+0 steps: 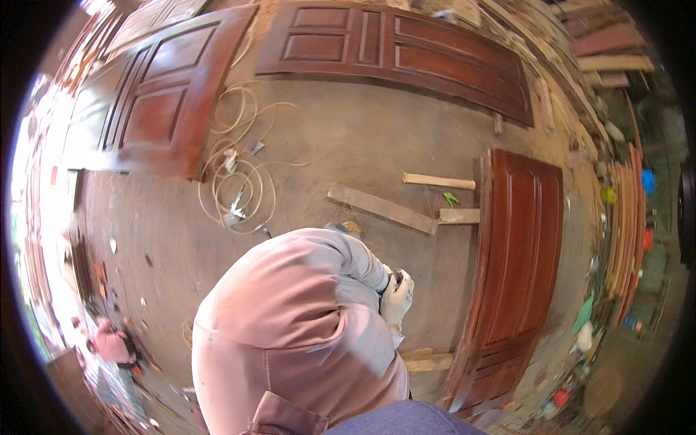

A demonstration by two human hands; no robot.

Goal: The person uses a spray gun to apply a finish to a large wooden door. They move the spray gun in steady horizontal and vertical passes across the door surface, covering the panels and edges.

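Close to my body, my right hand (pixel 396 297) is in a white glove with its fingers curled. A small dark thing shows at its fingertips, too little of it to name. My left arm in a greyish-pink sleeve (pixel 359 264) bends across to the same spot. The left hand itself is mostly hidden there, and its fingers cannot be made out. To the right of the hands lies a glossy reddish-brown panelled wooden door (pixel 518 268), raised off the floor on wooden strips (pixel 428 362).
Two more panelled doors lie at the far side (pixel 395 43) and far left (pixel 156 90). A coiled pale hose (pixel 243 185) with a metal spray gun (pixel 235 212) is on the floor. A grey board (pixel 380 208) lies ahead. Another person (pixel 114 344) is at lower left.
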